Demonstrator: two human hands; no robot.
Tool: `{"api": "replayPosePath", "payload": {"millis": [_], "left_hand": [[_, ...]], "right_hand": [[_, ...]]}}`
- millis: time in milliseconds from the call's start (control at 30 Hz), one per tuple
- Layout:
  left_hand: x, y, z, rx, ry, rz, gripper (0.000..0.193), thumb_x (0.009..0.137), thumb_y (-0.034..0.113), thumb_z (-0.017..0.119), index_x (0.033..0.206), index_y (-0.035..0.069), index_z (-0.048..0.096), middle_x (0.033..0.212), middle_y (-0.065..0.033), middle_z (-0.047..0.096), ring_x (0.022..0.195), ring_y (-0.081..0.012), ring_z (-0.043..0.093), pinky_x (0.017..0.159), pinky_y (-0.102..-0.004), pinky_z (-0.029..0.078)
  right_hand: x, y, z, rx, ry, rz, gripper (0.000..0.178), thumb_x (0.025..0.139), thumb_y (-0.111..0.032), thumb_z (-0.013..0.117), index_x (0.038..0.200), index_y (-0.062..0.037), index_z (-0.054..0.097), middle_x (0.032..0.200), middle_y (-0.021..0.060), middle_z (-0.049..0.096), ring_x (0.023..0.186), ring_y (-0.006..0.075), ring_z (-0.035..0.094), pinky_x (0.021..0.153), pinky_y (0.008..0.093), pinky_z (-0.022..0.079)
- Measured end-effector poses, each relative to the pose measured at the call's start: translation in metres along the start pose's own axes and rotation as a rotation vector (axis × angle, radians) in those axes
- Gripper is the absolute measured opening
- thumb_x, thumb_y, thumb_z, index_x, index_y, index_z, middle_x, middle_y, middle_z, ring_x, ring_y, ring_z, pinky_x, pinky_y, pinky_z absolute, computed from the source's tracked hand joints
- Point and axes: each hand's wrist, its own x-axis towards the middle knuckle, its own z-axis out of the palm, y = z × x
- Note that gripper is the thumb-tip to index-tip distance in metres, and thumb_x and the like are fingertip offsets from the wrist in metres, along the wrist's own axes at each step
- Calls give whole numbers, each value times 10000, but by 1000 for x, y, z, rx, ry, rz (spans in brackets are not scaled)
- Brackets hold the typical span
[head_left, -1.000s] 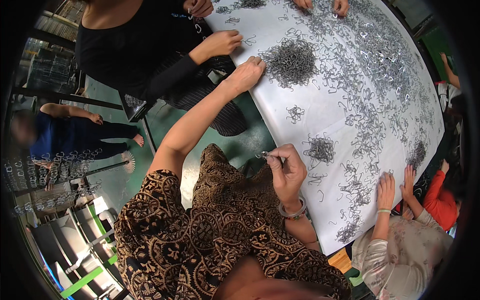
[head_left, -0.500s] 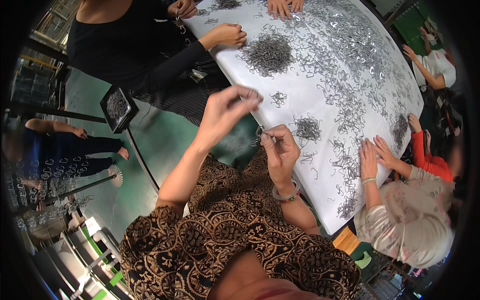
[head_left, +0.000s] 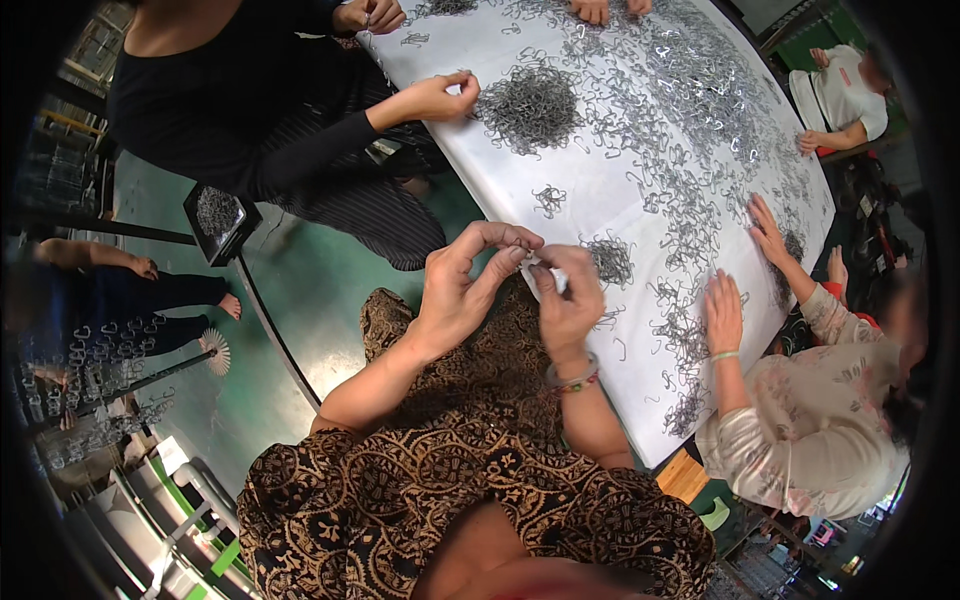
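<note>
My left hand [head_left: 462,285] and my right hand [head_left: 572,298] meet fingertip to fingertip above my lap, just off the near edge of the white table [head_left: 625,385]. Both pinch a small metal piece [head_left: 530,254] that looks like a wire hook, mostly covered by the fingers. Beyond them on the tabletop lie a small cluster of bent wire hooks [head_left: 548,201] and a denser pile of hooks [head_left: 608,260], the latter nearest my right hand.
At left, a co-worker's hand [head_left: 440,97] pinches beside a big hook pile [head_left: 530,108]. To the right, another co-worker's hand [head_left: 724,312] lies flat among scattered hooks [head_left: 680,330]. A black tray of hooks [head_left: 218,212] stands at left; hooks hang [head_left: 105,345] near it.
My left hand has come down and its fingertips now meet those of my right hand. At right, a co-worker's two hands have spread apart over the table.
</note>
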Motion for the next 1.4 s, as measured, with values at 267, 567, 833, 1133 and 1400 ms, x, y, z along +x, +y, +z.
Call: {"api": "replayPosePath", "payload": {"millis": [267,567,833,1133,1400], "left_hand": [[4,-5,-22,191,13,83,66,902,2,619,968,-6,626,963,-78,706,829,-117,642,713,-245,505],[5,-6,-28,302,20,114,82,880,-4,641,960,-23,637,950,-104,697,891,-177,660,778,-288,511],[9,-29,-22,329,-28,67,106,894,47,639,987,-2,650,909,-119,672,837,-254,659,724,-341,508],[5,-24,-30,449,-123,113,144,882,85,674,1007,17,654,951,-107,676,890,-236,670,744,-352,520],[14,-41,-36,348,18,84,237,881,106,673,1100,15,674,1044,-109,698,927,-243,670,820,-339,524]], "right_hand": [[129,151,-25,-415,-235,51,143,843,-63,649,943,15,716,857,167,641,791,307,613,730,386,502],[130,170,-6,-528,-173,-5,94,927,-44,526,930,12,602,834,169,615,777,300,605,708,409,496],[68,-6,-28,14,-679,67,108,910,-37,571,996,1,624,815,99,626,674,180,594,613,296,466],[73,-38,-22,-59,-528,125,182,826,51,694,1001,22,650,778,69,681,613,87,617,550,199,493],[64,-40,-25,79,-429,104,114,771,137,685,874,90,701,801,127,691,675,150,670,611,226,536]]}}
